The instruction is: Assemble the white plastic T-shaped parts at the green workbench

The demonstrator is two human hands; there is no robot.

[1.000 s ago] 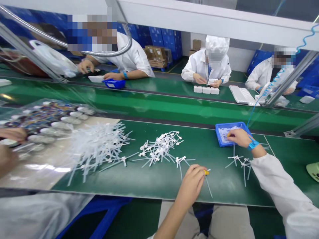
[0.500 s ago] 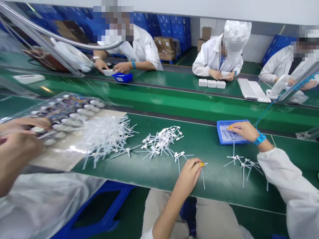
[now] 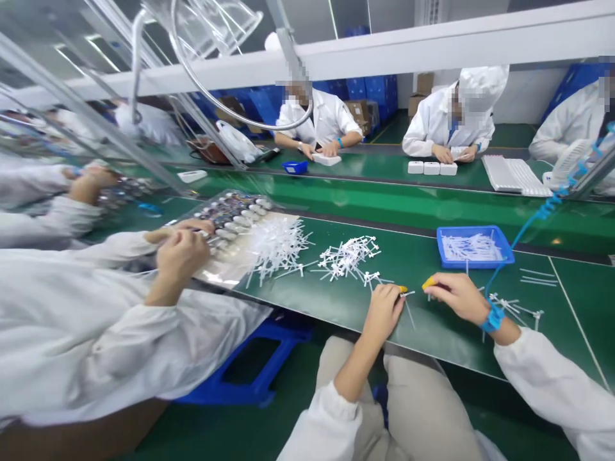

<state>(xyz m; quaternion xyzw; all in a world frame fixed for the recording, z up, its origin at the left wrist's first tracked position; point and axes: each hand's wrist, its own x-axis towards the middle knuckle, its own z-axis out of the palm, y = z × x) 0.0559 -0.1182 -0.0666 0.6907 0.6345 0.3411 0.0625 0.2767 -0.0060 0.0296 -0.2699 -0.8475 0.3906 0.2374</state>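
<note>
My left hand point(image 3: 384, 310) is closed at the table's near edge, pinching a white connector with thin translucent strips point(image 3: 409, 312) sticking out. To its right, my right hand point(image 3: 456, 296), with a yellow finger cover and a blue wrist strap, is closed in a pinch; what it holds, if anything, is too small to name. Behind the right hand stands a blue tray point(image 3: 442, 255) of loose white strips. A pile of joined strips point(image 3: 348, 257) lies behind my left hand. More joined pieces point(image 3: 512, 307) lie right of my right hand, partly hidden by it.
Further left are a larger strip pile point(image 3: 281, 246) and rows of round white parts with wires point(image 3: 235, 221). A co-worker's hands point(image 3: 182, 253) work beside them. Loose strips point(image 3: 538, 280) lie at the right. A blue coiled cord point(image 3: 523, 234) hangs there. Other people sit opposite.
My right hand has left the blue tray and come close to my left hand. My left hand keeps its piece. The view has swung left, showing more people and the frame overhead.
</note>
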